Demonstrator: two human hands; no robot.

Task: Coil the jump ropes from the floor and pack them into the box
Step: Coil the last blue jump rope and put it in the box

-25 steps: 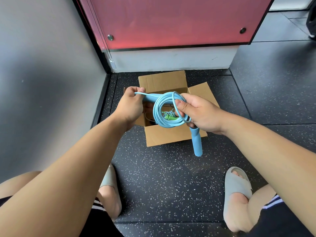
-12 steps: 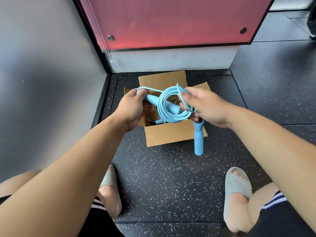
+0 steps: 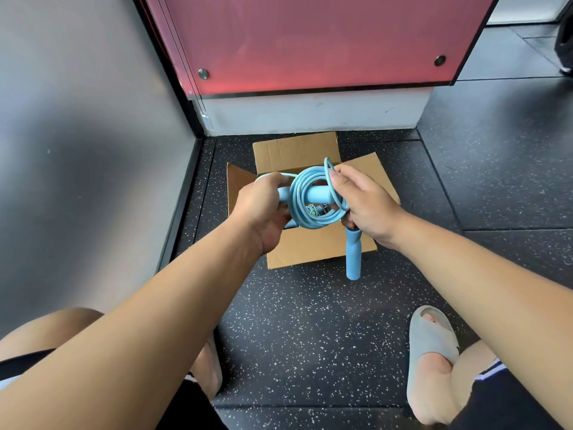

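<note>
I hold a light blue jump rope (image 3: 313,209), wound into a coil, just above an open cardboard box (image 3: 313,246) on the floor. My left hand (image 3: 263,206) grips one blue handle, which pokes rightward through the middle of the coil. My right hand (image 3: 362,206) pinches the coil's right side and a loose loop at the top. The second blue handle (image 3: 354,256) hangs straight down below my right hand, in front of the box. Inside the box, seen through the coil, lies a tangle of thin cord with green parts (image 3: 313,210).
The box sits in a corner between a grey wall (image 3: 86,150) on the left and a red panel on a white plinth (image 3: 310,113) behind. The floor is dark speckled rubber (image 3: 310,336). My knees and grey slippers (image 3: 431,346) frame the bottom.
Both hands lifted the coil slightly and moved it farther over the box. The left hand pushed its handle through the coil's centre. The hanging handle swung to point straight down.
</note>
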